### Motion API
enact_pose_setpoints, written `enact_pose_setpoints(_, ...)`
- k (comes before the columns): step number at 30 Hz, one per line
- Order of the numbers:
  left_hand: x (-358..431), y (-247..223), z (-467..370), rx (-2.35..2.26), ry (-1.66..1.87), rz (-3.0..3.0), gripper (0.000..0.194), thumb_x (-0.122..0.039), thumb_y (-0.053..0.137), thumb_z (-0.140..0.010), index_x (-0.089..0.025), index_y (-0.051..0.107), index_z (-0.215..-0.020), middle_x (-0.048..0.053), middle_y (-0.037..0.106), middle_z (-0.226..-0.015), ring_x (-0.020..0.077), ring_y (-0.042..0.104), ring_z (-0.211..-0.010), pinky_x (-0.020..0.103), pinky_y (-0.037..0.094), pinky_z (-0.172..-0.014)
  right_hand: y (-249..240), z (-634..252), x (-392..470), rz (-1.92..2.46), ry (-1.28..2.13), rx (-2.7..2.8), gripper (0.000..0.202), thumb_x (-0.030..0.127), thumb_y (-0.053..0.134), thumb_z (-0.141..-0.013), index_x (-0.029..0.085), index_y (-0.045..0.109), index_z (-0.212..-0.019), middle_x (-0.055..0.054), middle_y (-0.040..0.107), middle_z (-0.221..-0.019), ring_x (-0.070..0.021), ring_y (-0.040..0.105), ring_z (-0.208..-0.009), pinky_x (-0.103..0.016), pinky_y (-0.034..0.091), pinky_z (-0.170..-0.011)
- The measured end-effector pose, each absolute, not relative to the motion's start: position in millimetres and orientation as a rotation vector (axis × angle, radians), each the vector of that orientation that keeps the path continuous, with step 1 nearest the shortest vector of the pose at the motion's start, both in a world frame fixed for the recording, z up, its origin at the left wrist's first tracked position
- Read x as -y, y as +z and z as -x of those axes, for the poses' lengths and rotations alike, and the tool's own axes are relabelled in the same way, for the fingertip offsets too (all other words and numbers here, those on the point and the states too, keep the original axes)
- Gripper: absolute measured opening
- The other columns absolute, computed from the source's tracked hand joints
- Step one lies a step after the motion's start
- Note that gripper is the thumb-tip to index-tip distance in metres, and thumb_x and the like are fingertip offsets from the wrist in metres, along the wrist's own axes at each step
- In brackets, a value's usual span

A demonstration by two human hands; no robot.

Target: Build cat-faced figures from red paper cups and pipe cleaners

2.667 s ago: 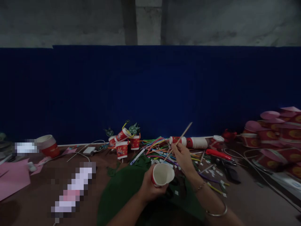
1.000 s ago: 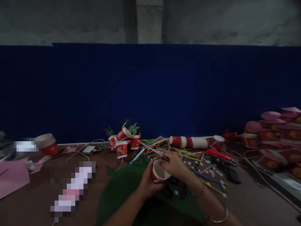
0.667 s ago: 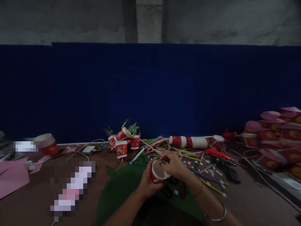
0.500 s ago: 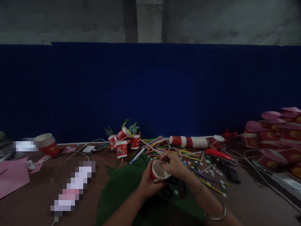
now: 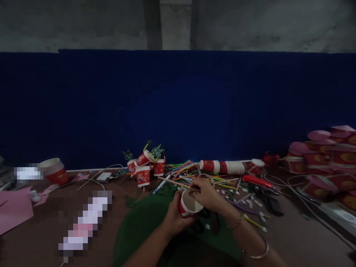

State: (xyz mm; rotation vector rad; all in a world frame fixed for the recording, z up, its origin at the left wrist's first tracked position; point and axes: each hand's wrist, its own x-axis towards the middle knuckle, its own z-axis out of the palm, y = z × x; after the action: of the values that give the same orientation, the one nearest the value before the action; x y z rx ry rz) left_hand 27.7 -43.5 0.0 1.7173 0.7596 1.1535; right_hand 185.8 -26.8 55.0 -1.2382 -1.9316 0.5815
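My left hand is wrapped round a red paper cup with a white rim, its open mouth tilted up toward me. My right hand is closed, fingertips at the cup's far rim and partly inside its mouth. A thin pale stick runs leftward from the right fingers; the gripped end is hidden. Under both hands lies a green sheet. Dark looped handles, perhaps of scissors, show just below the cup.
Decorated red cups stand behind, left of centre. Colourful straws and white scraps lie scattered. Stacked cups lie along the back. A red-handled tool and piled pink-topped cups are right; pink paper is left.
The pale stick has swung lower, its far end dropping down and left. My right fingers have shifted slightly up along the rim. My left hand still grips the cup.
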Motion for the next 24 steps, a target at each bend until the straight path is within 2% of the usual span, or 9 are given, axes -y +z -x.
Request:
enact_pose_setpoints(6, 40, -6, -28, -0.738, 1.152, -1.74, 0.066, -0.024, 0.072, -0.061, -0.021, 0.039, -0.118, 0.007, 0.057, -0.111, 0.0217, 0.057, -0.098, 0.034, 0.046, -0.085, 59, -184, 29, 1.256, 0.581, 1.919, 0.007, 0.013, 0.052, -0.068, 0.017, 0.058, -0.068, 0.001, 0.059, -0.066, -0.0136, 0.052, -0.065, -0.022, 0.035, -0.059)
enact_pose_setpoints(10, 35, -7, -27, -0.749, 1.321, -1.723, 0.066, -0.025, 0.071, -0.063, -0.019, 0.037, -0.12, 0.01, 0.054, -0.115, 0.0235, 0.056, -0.102, 0.036, 0.045, -0.088, 68, -185, 30, 1.219, 0.697, 1.801, 0.019, 0.019, 0.056, -0.068, 0.016, 0.06, -0.086, -0.002, 0.061, -0.078, -0.0138, 0.052, -0.067, -0.023, 0.039, -0.061)
enact_pose_setpoints(12, 33, -6, -25, -0.806, 1.389, -1.753, 0.066, -0.025, 0.069, -0.065, -0.019, 0.036, -0.122, 0.011, 0.052, -0.119, 0.0251, 0.053, -0.107, 0.038, 0.042, -0.091, 70, -187, 30, 1.272, 0.739, 1.715, 0.022, 0.024, 0.056, -0.07, 0.016, 0.059, -0.091, 0.0, 0.058, -0.073, -0.0118, 0.048, -0.06, -0.022, 0.037, -0.055)
enact_pose_setpoints(15, 30, -6, -21, -0.909, 1.487, -1.816, 0.065, -0.026, 0.069, -0.066, -0.018, 0.037, -0.123, 0.012, 0.049, -0.122, 0.0266, 0.048, -0.112, 0.041, 0.038, -0.095, 68, -191, 29, 1.351, 0.762, 1.651, 0.018, 0.033, 0.055, -0.074, 0.015, 0.057, -0.078, 0.003, 0.049, -0.06, -0.0096, 0.041, -0.053, -0.021, 0.033, -0.05)
enact_pose_setpoints(19, 24, -9, -17, -1.012, 1.678, -1.881, 0.061, -0.027, 0.069, -0.066, -0.018, 0.041, -0.119, 0.012, 0.05, -0.117, 0.0264, 0.05, -0.108, 0.042, 0.04, -0.092, 61, -189, 29, 1.403, 0.938, 1.702, 0.028, 0.041, 0.057, -0.072, 0.016, 0.052, -0.06, 0.005, 0.042, -0.051, -0.0083, 0.036, -0.049, -0.021, 0.027, -0.045)
enact_pose_setpoints(24, 21, -13, -13, -1.086, 1.792, -2.072, 0.063, -0.025, 0.068, -0.068, -0.02, 0.038, -0.123, 0.011, 0.048, -0.117, 0.0261, 0.049, -0.107, 0.043, 0.041, -0.089, 50, -184, 30, 1.383, 1.071, 1.731, 0.023, 0.033, 0.055, -0.072, 0.017, 0.049, -0.055, 0.006, 0.036, -0.048, -0.0072, 0.03, -0.046, -0.02, 0.022, -0.043)
